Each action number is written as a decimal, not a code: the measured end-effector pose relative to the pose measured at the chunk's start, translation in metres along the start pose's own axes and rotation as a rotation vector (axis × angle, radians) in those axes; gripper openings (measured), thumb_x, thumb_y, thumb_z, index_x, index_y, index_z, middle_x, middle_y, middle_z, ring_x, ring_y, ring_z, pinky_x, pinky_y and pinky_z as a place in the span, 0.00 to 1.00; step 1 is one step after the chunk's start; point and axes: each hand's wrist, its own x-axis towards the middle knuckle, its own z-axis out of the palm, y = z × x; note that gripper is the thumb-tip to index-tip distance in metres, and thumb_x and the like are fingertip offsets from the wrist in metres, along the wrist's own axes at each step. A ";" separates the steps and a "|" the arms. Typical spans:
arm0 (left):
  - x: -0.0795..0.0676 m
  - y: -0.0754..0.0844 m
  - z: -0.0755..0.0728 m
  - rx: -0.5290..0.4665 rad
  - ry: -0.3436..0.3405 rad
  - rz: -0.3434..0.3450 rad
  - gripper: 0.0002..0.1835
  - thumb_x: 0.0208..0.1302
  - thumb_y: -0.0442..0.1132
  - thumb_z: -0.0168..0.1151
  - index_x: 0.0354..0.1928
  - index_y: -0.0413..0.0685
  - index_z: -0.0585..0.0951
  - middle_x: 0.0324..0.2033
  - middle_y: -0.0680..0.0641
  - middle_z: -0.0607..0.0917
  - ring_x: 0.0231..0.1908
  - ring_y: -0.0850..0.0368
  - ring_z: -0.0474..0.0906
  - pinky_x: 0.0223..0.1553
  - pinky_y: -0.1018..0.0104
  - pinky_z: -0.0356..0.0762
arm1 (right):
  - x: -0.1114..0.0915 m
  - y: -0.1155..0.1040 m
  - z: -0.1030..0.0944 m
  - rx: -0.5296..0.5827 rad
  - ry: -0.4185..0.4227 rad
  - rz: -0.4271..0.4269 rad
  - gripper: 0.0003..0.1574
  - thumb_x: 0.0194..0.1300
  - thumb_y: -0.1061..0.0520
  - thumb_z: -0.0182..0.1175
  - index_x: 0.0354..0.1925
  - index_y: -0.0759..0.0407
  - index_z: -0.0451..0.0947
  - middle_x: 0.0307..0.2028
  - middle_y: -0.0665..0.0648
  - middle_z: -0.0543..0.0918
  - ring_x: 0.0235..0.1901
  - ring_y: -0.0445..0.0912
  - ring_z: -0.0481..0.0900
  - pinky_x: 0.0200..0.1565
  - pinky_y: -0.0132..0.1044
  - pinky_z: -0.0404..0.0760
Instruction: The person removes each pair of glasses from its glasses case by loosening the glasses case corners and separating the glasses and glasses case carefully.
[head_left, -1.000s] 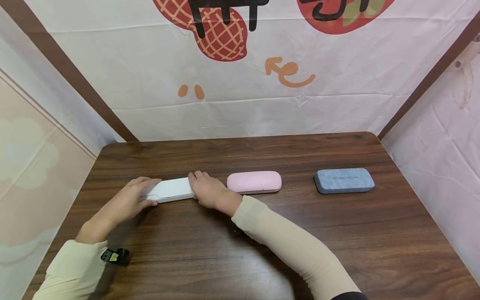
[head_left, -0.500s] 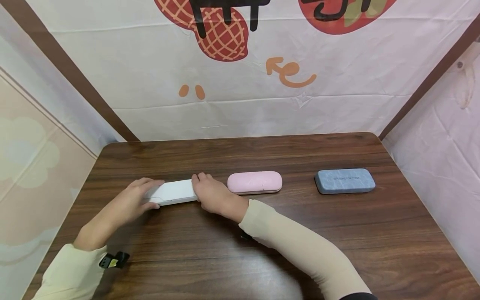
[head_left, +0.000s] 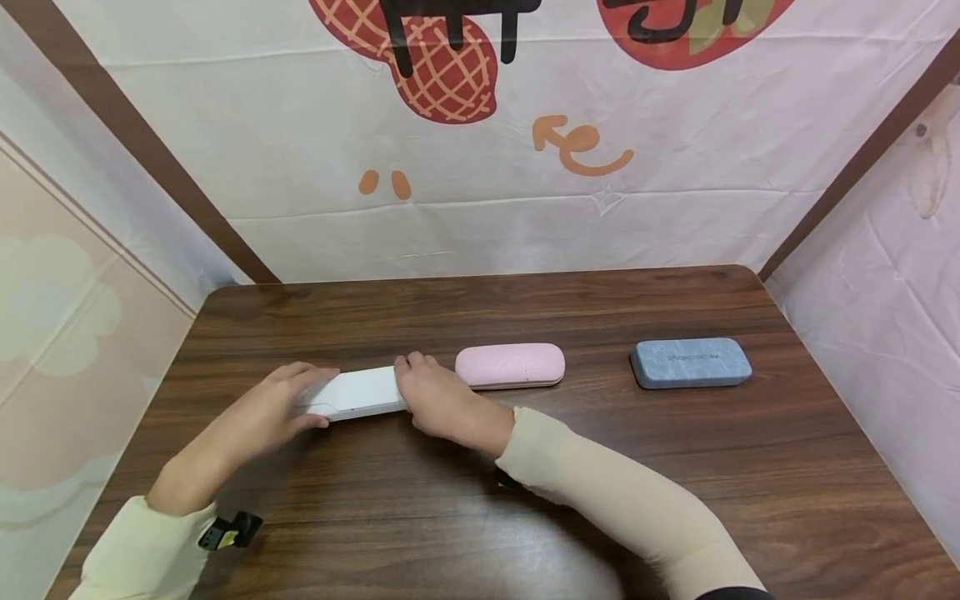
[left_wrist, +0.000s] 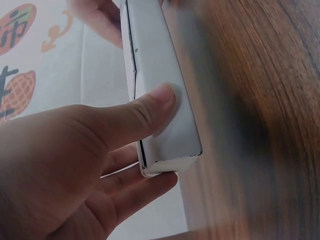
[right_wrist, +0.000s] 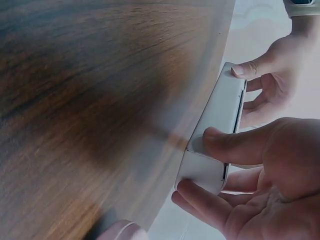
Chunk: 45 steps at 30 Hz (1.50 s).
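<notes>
In the head view a long white glasses case [head_left: 366, 392] lies between both hands at the left half of the table. My left hand [head_left: 276, 408] grips its left end, thumb on the near side. At the other end, my right hand [head_left: 444, 402] holds the case with thumb and fingers. The left wrist view shows the thumb pressed on the case's side wall [left_wrist: 162, 65], below a dark lid seam; the lid is closed. Just beyond the right hand lies a pink glasses case [head_left: 510, 365]. Whether the white case touches the table is hard to tell.
A blue glasses case [head_left: 690, 363] with small lettering lies farther right on the brown wooden table [head_left: 420, 533]. Printed white cloth [head_left: 480, 229] hangs behind the table's back edge, and more cloth hangs at both sides.
Both hands have shifted the white case a little to the right and toward the person, closer to the pink case. The pink and blue cases have stayed where they were.
</notes>
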 end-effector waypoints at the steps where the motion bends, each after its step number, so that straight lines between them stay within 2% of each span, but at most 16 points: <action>1: 0.000 0.002 -0.001 0.000 -0.001 -0.001 0.34 0.52 0.34 0.80 0.62 0.34 0.78 0.52 0.35 0.82 0.52 0.36 0.78 0.50 0.40 0.76 | -0.001 0.000 -0.001 0.005 0.000 -0.002 0.43 0.61 0.61 0.70 0.70 0.71 0.64 0.57 0.63 0.77 0.57 0.53 0.77 0.55 0.38 0.79; 9: 0.000 0.012 -0.001 0.003 -0.032 -0.011 0.35 0.52 0.35 0.80 0.63 0.34 0.77 0.52 0.36 0.82 0.52 0.38 0.79 0.50 0.40 0.77 | -0.015 0.004 -0.002 0.042 0.028 -0.011 0.39 0.62 0.62 0.69 0.67 0.72 0.67 0.56 0.64 0.78 0.57 0.53 0.78 0.54 0.39 0.80; 15: 0.001 0.023 0.000 -0.004 -0.039 0.002 0.36 0.52 0.37 0.80 0.63 0.36 0.78 0.53 0.37 0.82 0.52 0.40 0.79 0.50 0.41 0.77 | -0.027 0.009 -0.004 0.051 0.017 -0.013 0.38 0.64 0.61 0.68 0.68 0.71 0.67 0.57 0.64 0.78 0.58 0.53 0.77 0.57 0.39 0.78; 22: 0.005 0.034 0.003 -0.004 -0.057 0.021 0.35 0.52 0.39 0.80 0.62 0.37 0.78 0.53 0.38 0.82 0.53 0.41 0.79 0.51 0.43 0.78 | -0.042 0.017 -0.005 0.069 0.017 -0.022 0.37 0.64 0.62 0.69 0.67 0.71 0.68 0.56 0.64 0.79 0.54 0.52 0.79 0.52 0.38 0.80; 29: 0.009 0.046 0.009 -0.004 -0.062 0.053 0.35 0.51 0.40 0.81 0.62 0.39 0.79 0.51 0.42 0.83 0.51 0.46 0.80 0.50 0.47 0.79 | -0.058 0.026 -0.006 0.098 0.015 -0.002 0.36 0.63 0.62 0.69 0.66 0.70 0.69 0.55 0.65 0.78 0.54 0.52 0.79 0.52 0.40 0.81; 45: 0.020 0.077 0.026 -0.004 -0.041 0.112 0.36 0.49 0.42 0.82 0.61 0.40 0.80 0.49 0.45 0.83 0.49 0.51 0.79 0.48 0.51 0.80 | -0.095 0.051 -0.003 0.165 0.084 -0.040 0.35 0.57 0.66 0.72 0.61 0.71 0.71 0.51 0.65 0.78 0.51 0.54 0.79 0.53 0.45 0.79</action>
